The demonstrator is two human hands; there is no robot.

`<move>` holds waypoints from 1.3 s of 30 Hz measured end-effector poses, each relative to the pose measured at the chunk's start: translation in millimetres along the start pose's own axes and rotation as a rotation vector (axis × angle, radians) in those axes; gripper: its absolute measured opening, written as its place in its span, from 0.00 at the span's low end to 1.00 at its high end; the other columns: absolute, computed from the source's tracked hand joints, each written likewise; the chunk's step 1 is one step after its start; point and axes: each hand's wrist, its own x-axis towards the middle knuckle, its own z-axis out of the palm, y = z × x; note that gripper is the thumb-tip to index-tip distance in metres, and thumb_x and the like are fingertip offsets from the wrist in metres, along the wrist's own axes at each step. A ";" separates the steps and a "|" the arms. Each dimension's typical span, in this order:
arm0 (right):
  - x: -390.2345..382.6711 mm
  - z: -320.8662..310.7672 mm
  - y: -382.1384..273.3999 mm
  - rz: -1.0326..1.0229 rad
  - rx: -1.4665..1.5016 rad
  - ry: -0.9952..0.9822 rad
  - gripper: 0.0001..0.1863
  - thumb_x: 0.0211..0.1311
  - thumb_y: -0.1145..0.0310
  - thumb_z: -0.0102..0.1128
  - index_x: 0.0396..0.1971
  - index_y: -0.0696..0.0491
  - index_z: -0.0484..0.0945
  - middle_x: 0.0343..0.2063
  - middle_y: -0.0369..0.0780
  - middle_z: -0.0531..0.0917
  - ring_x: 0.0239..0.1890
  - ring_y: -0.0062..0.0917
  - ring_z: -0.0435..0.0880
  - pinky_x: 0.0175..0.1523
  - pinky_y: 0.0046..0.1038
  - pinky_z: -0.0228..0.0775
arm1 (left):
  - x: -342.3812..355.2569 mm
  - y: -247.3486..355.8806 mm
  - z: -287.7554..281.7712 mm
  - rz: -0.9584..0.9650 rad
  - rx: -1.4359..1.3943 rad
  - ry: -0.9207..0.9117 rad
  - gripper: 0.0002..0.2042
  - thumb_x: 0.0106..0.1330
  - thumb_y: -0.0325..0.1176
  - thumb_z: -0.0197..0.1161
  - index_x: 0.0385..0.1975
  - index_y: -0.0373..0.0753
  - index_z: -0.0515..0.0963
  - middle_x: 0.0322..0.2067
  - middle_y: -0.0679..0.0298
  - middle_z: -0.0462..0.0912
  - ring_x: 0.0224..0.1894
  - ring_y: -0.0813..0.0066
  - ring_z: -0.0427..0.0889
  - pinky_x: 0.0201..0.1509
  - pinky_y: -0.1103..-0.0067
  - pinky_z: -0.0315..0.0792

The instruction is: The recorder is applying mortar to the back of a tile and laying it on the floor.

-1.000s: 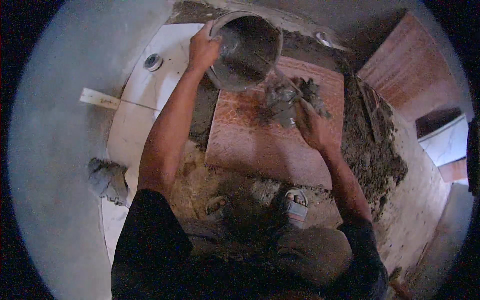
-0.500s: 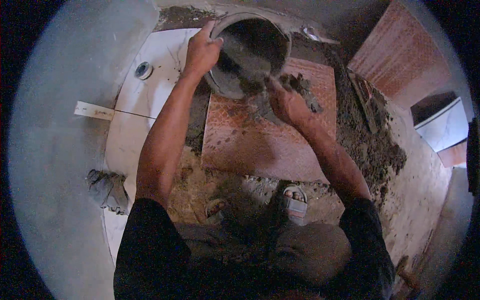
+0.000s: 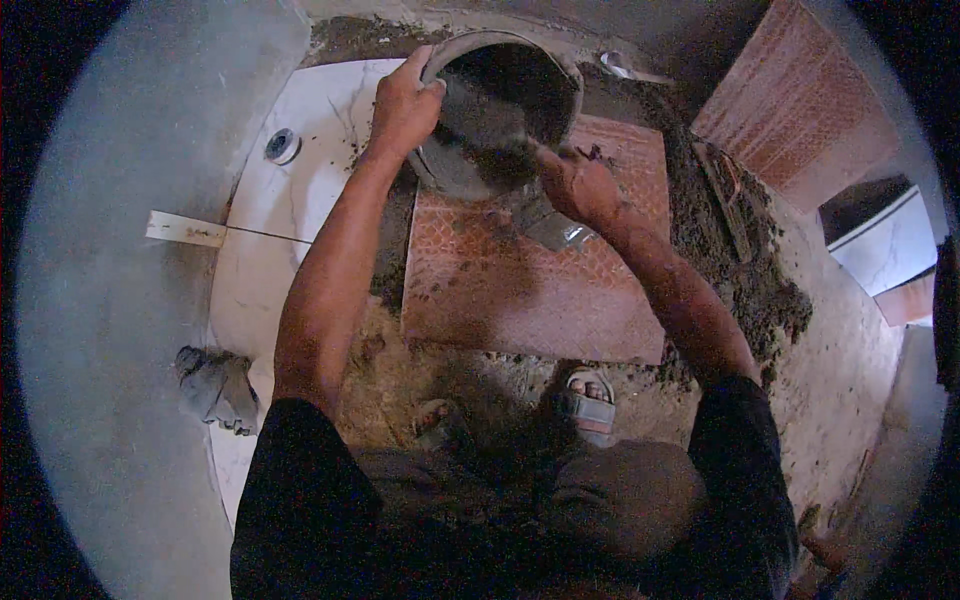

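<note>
My left hand (image 3: pixel 408 105) is closed on the left rim of a round bucket (image 3: pixel 440 165), which is tilted so that its dark mouth faces me. Grey wet mortar (image 3: pixel 485 115) coats the inside. Close to the bucket's lower right edge, my right hand (image 3: pixel 580 188) is closed round what looks like a trowel (image 3: pixel 550 225). Its flat grey blade shows below the hand with a shiny patch, while the handle is hidden in my fingers. Under both lies a reddish patterned tile (image 3: pixel 540 310), spotted with mortar on its left part.
White tiles (image 3: pixel 270 200) lie at the left, bearing a small spool (image 3: pixel 283 146). A crumpled dark cloth or glove (image 3: pixel 218 388) rests near the left wall. Loose dark mortar (image 3: pixel 740 280) and a wooden strip (image 3: pixel 727 205) lie at the right. Another reddish tile (image 3: pixel 800 110) leans at the far right.
The lump of mortar beside my right hand is mostly gone from sight, and the grey blade now shows more plainly. The bucket and my left hand have hardly moved.
</note>
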 end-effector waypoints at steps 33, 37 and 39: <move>-21.4 19.0 -21.0 0.180 0.252 -0.016 0.20 0.55 0.69 0.48 0.49 0.55 0.64 0.32 0.54 0.77 0.30 0.50 0.77 0.35 0.48 0.68 | -8.0 26.8 8.9 0.073 0.050 0.080 0.22 0.54 0.32 0.58 0.51 0.35 0.67 0.41 0.48 0.77 0.44 0.55 0.76 0.50 0.72 0.68; -20.6 21.9 -16.5 0.119 0.358 0.038 0.18 0.56 0.69 0.47 0.47 0.58 0.64 0.29 0.54 0.77 0.25 0.50 0.76 0.31 0.47 0.68 | -10.6 28.6 14.3 -0.022 0.033 0.023 0.21 0.54 0.31 0.57 0.51 0.40 0.68 0.40 0.50 0.78 0.43 0.54 0.77 0.48 0.71 0.69; -19.4 24.5 -22.8 0.183 0.305 0.146 0.19 0.56 0.68 0.46 0.48 0.58 0.64 0.29 0.54 0.77 0.26 0.50 0.77 0.32 0.47 0.68 | -11.9 28.9 19.2 0.056 0.042 0.064 0.21 0.55 0.31 0.57 0.51 0.41 0.68 0.40 0.50 0.78 0.44 0.54 0.77 0.49 0.70 0.69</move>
